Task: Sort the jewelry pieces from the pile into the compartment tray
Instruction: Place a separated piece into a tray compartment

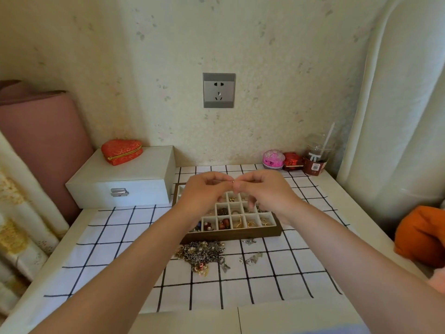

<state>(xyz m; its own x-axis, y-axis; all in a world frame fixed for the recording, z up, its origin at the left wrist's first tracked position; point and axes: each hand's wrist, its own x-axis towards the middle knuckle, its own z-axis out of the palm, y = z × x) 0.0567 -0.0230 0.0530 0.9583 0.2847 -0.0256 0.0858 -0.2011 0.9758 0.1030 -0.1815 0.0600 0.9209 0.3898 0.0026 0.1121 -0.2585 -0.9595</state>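
A wooden compartment tray (231, 233) with white cells stands mid-table; beads, rings and chains lie in several cells. In front of it sits the pile of jewelry (203, 253), with a few loose silver pieces (251, 259) to its right. My left hand (204, 189) and my right hand (262, 189) are raised above the tray's far half, fingertips meeting. Together they pinch a small gold-coloured piece (232, 181) between them. The hands hide part of the tray's back rows.
A white jewelry box (125, 179) with a red heart-shaped case (121, 151) on top stands at the back left. Pink and red small cases (281, 160) and a plastic cup with a straw (316, 155) sit back right. An orange cushion (421, 235) lies off the right edge.
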